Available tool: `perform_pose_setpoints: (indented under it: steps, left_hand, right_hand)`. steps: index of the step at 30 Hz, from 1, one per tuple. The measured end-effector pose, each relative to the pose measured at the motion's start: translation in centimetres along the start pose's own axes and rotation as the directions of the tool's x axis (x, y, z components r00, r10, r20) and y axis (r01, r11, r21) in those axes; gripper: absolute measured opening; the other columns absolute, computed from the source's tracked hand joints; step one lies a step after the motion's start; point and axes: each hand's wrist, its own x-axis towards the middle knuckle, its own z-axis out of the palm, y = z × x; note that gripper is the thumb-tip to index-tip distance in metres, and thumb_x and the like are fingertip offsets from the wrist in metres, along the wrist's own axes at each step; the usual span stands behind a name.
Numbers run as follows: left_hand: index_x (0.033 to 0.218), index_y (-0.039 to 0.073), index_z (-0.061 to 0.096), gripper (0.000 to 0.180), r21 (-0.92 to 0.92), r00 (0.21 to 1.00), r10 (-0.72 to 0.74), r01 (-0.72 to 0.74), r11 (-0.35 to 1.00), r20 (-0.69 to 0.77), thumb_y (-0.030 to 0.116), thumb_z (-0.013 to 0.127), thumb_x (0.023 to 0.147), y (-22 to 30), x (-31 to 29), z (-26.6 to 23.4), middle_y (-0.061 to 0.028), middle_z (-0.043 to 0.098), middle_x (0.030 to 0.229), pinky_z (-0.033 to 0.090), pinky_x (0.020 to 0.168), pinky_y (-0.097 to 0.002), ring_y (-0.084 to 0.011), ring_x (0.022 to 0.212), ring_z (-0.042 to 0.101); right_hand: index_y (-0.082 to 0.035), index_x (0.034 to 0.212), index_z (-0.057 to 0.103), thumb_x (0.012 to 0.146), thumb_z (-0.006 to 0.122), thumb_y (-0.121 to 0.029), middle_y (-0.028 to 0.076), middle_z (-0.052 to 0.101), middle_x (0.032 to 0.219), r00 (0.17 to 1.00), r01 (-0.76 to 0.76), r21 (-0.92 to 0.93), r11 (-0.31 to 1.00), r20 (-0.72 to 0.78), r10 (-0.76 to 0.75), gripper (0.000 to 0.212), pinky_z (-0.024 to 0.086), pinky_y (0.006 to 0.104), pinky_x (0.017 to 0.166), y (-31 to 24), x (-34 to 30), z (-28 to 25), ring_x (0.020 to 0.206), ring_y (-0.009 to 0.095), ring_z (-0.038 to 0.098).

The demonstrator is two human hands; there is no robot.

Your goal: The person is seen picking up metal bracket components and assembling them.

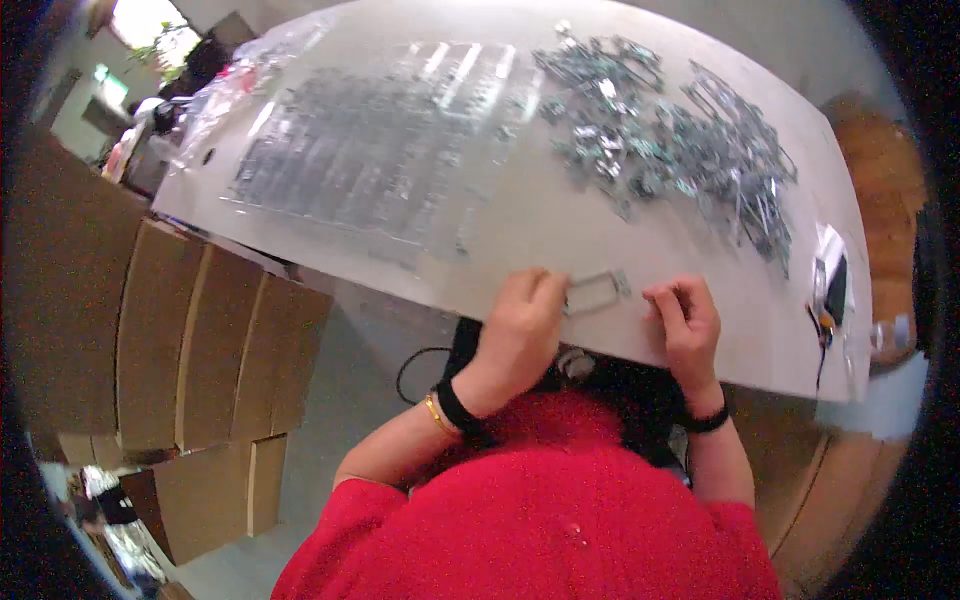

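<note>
My left hand [525, 325] pinches one end of a small rectangular metal frame [619, 284], an open wire-like loop held just above the front edge of the pale table [530, 225]. Off the frame's other end, a short gap away, is my right hand [688, 325]. Its fingers are curled with the fingertips pressed together; whatever they may hold is too small to see. Beyond the hands lies a loose heap of small shiny metal parts [610, 140], and to its right a heap of longer metal pieces [750, 180].
A clear plastic tray [340, 170] with long ridged compartments covers the table's left part, with crumpled clear film [225, 105] behind it. At the right edge lies a dark hand tool [836, 285]. Cardboard boxes [215, 345] stand at the left, beside the table.
</note>
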Motion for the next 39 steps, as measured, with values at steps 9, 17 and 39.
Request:
perform_pose_setpoints:
  steps: [9,17,39]
  left_hand:
    - [0.115,0.004,0.060,0.033,-0.012,0.974,0.067,-0.066,0.998,0.215,0.001,0.060,0.082,0.1,1.3,0.0,-0.0187,0.061,0.095,0.051,0.076,-0.0483,-0.0413,0.088,0.062]
    - [0.105,0.004,0.058,0.024,-0.031,0.940,0.138,-0.135,0.990,0.312,0.003,0.062,0.081,-0.9,1.3,0.7,-0.0182,0.059,0.095,0.051,0.077,-0.0493,-0.0412,0.090,0.061]
    - [0.102,0.004,0.059,0.018,-0.118,0.951,0.138,-0.109,0.987,0.277,0.002,0.065,0.085,0.1,5.1,-6.2,-0.0171,0.064,0.094,0.051,0.077,-0.0462,-0.0393,0.090,0.063]
  right_hand:
    - [-0.006,0.096,0.061,0.102,0.061,-0.009,0.001,0.066,0.081,0.997,-0.066,0.107,0.992,0.035,0.062,0.006,0.047,0.0222,0.060,0.3,-0.3,-0.3,0.066,0.006,0.057]
    - [-0.006,0.099,0.059,0.103,0.060,-0.009,0.003,0.069,0.090,0.994,-0.099,0.085,0.992,0.048,0.095,0.005,0.050,0.0220,0.068,0.4,0.0,-0.2,0.073,0.005,0.058]
    - [-0.009,0.095,0.060,0.100,0.064,-0.009,-0.001,0.064,0.084,0.995,-0.095,0.143,0.985,0.029,0.092,0.006,0.047,0.0224,0.059,0.2,-0.2,0.1,0.066,0.006,0.054]
